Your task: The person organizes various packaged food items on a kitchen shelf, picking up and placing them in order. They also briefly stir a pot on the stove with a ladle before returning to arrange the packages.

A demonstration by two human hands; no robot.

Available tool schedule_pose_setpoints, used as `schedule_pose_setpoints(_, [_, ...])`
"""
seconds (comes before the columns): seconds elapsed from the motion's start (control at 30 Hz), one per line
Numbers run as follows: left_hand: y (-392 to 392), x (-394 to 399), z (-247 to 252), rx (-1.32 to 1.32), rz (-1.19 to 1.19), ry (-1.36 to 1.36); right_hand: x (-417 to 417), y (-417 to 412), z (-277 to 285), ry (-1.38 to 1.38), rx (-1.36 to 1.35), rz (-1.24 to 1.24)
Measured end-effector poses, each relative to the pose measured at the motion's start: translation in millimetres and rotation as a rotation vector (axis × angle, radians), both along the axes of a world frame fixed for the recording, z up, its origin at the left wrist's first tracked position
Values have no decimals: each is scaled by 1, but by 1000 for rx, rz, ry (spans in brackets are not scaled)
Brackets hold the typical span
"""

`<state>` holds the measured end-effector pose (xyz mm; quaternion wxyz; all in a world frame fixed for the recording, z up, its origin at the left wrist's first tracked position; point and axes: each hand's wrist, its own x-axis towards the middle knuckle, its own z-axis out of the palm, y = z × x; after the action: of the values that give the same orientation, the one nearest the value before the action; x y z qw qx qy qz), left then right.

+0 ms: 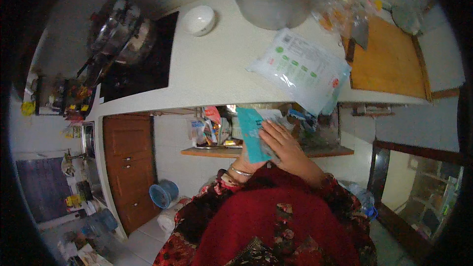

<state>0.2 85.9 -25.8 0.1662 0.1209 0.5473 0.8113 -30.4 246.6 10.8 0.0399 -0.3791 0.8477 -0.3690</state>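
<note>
A teal and clear plastic packet (253, 133) is held upright between my two hands, in front of the counter's near edge. My left hand (243, 162), with a silver bangle at its wrist, grips the packet from behind and below; its fingers are mostly hidden. Flat against the packet's right side lies my right hand (282, 144), fingers straight and pointing up to the left. Just beyond, a large white plastic package (301, 70) bearing print rests on the pale countertop (214, 70), one corner over the edge.
At the back stand a large aluminium pot (275, 9) and a white bowl (199, 21). Pans (120, 35) sit on the black cooktop (147, 70) at left. A knife blade (360, 35) lies by a wooden board (388, 62). Below the counter, a shelf (329, 152) carries packets.
</note>
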Motion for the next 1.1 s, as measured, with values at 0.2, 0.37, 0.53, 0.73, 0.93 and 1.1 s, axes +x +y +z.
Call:
schedule_pose_setpoints(0.2, [-3,-23,20,341,283,-603,-2,23,19,-677,-307,-475])
schedule_pose_setpoints(0.37, [-34,-22,12,116,-34,-353,-4,33,-2,-1061,-754,-573])
schedule_pose_setpoints(0.53, [-18,-13,25,384,20,-627,-18,27,-10,-910,-748,-648])
schedule_pose_setpoints(0.73, [-10,-15,43,296,211,-551,-29,26,39,-418,-536,-680])
schedule_pose_setpoints(0.93, [-1,-15,32,465,223,-618,10,-35,19,-92,-15,-81])
schedule_pose_setpoints(1.1, [-8,1,31,448,203,-662,-24,-11,-25,-289,-115,-295])
